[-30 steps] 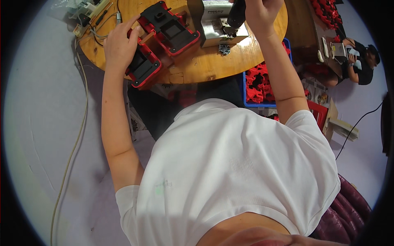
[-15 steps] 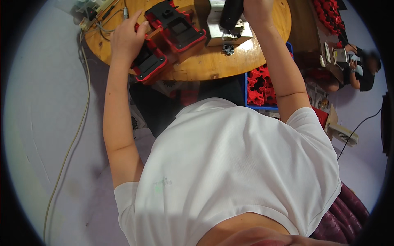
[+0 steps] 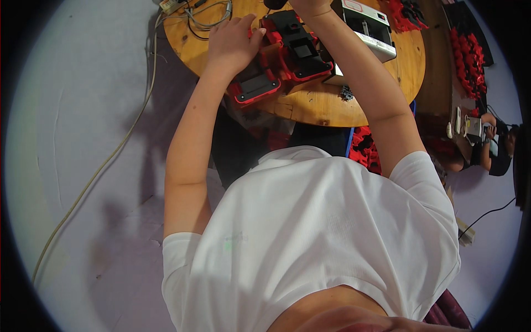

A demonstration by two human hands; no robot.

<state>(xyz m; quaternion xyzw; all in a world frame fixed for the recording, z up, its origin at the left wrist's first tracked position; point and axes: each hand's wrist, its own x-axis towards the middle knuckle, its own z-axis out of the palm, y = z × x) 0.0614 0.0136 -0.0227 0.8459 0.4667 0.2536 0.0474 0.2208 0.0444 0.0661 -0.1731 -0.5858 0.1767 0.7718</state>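
Observation:
On the round wooden table, my left hand [image 3: 235, 44] lies over the left one of two red-and-black plastic casings [image 3: 257, 86], its fingers stretched and the thumb apart. The other casing [image 3: 298, 47], with a square window and a round hole, sits to its right. My right hand [image 3: 311, 5] is at the top edge, closed around a black electric screwdriver [image 3: 275, 3]. Only part of that tool shows; its tip is out of the picture. Beyond my right forearm stands a silver metal screw feeder box [image 3: 368, 33], with a small heap of screws [image 3: 347, 93] near it.
Cables [image 3: 213, 19] lie at the table's far left. A blue crate [image 3: 349, 141] of red parts stands below the table edge, partly behind my right arm. More red parts [image 3: 467, 61] lie at the far right, where another person [image 3: 498, 146] sits.
My right hand and the screwdriver have moved left, from the screw feeder toward above the casings. My left hand stays at the left casing. The whole view has shifted.

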